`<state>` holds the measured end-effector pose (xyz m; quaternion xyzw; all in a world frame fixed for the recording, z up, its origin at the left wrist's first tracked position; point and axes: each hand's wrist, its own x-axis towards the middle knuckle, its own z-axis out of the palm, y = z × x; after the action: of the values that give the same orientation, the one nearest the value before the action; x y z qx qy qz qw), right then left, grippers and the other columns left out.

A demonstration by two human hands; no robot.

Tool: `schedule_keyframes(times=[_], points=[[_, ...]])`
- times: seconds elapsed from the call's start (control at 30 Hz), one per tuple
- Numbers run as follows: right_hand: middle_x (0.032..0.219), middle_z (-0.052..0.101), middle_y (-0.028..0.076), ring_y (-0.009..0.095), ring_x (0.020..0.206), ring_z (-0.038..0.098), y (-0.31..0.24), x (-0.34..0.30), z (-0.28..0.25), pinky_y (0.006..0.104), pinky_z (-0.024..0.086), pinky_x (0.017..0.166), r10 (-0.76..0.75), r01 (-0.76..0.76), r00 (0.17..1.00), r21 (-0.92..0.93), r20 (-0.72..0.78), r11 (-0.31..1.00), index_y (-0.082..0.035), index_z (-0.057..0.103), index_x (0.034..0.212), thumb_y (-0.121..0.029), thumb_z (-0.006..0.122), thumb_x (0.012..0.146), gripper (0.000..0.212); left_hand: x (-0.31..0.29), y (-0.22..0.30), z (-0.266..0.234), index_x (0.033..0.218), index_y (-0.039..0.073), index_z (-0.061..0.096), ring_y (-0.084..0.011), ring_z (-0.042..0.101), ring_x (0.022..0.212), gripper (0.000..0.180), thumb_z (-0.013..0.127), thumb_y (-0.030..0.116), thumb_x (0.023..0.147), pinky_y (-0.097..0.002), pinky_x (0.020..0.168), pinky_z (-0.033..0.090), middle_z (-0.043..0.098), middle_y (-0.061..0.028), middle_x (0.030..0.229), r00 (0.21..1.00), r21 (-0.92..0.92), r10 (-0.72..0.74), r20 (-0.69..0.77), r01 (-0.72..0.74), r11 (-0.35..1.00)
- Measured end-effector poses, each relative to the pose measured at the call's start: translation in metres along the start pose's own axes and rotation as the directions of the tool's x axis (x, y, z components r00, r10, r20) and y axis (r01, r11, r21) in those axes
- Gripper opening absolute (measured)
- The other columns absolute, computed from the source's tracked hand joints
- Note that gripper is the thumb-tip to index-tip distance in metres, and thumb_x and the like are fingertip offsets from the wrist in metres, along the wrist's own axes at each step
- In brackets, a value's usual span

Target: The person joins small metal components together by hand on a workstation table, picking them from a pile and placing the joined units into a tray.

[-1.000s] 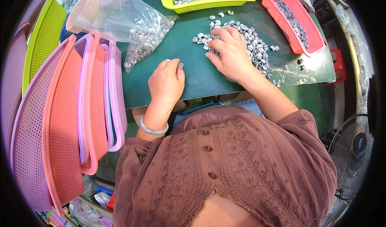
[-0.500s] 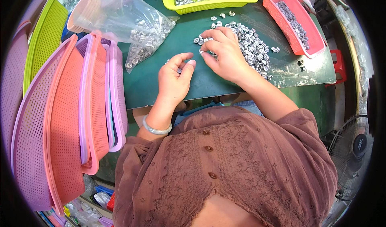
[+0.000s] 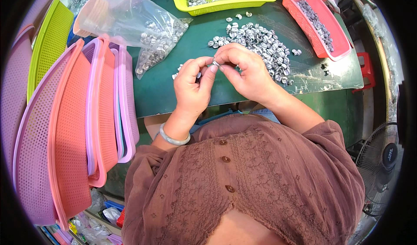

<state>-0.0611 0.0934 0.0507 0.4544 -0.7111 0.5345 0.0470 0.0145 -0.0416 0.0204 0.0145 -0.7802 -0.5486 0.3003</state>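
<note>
My left hand (image 3: pixel 193 82) and my right hand (image 3: pixel 245 71) meet over the near part of the green table (image 3: pixel 163 95). Their fingertips pinch one small silvery grey piece (image 3: pixel 215 63) between them. Its exact kind is too small to make out. Just beyond my right hand spreads a loose pile of small striped grey-and-white pieces (image 3: pixel 271 49). A few similar pieces (image 3: pixel 175 76) lie beside my left hand, partly hidden by it.
A clear plastic bag (image 3: pixel 152 28) of such pieces lies at the left. Beyond are a yellow-green basket (image 3: pixel 226 7) and a pink basket (image 3: pixel 319 49), both holding pieces. Stacked purple and orange baskets (image 3: pixel 71 136) stand left; a fan (image 3: pixel 382 167) stands right.
My right hand has drawn back from the pile toward my left hand. Their fingertips have come together on a small piece.
</note>
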Motion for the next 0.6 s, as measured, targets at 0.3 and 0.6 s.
schedule_keyframes(times=[0.3,0.6], points=[[0.085,0.059,0.014,0.030,0.077,0.059,-0.005,-0.004,0.001,0.0344,0.049,0.067,0.082,-0.082,0.997,0.024,-0.005,0.996,0.001,0.056,0.089,0.007,0.058,0.072,0.018,0.003,0.008,0.001,0.090,0.001,0.062,-0.0056,0.044,0.057,0.013,0.067,0.004,0.078,-0.0183,0.052,0.037,0.051,0.0006,0.070,0.993,0.235,0.121,-0.001,-0.117,0.965],[0.084,0.059,0.012,0.027,0.076,0.060,-0.006,-0.004,-0.003,0.0325,0.049,0.066,0.071,-0.069,0.996,0.051,-0.049,0.996,0.000,0.058,0.090,0.003,0.065,0.070,0.021,0.001,0.004,-0.004,0.099,0.001,0.059,-0.0051,0.043,0.056,0.016,0.050,0.013,0.093,-0.0171,0.049,0.034,0.051,0.0019,0.069,0.895,-0.584,-0.360,0.263,0.444,0.679]])
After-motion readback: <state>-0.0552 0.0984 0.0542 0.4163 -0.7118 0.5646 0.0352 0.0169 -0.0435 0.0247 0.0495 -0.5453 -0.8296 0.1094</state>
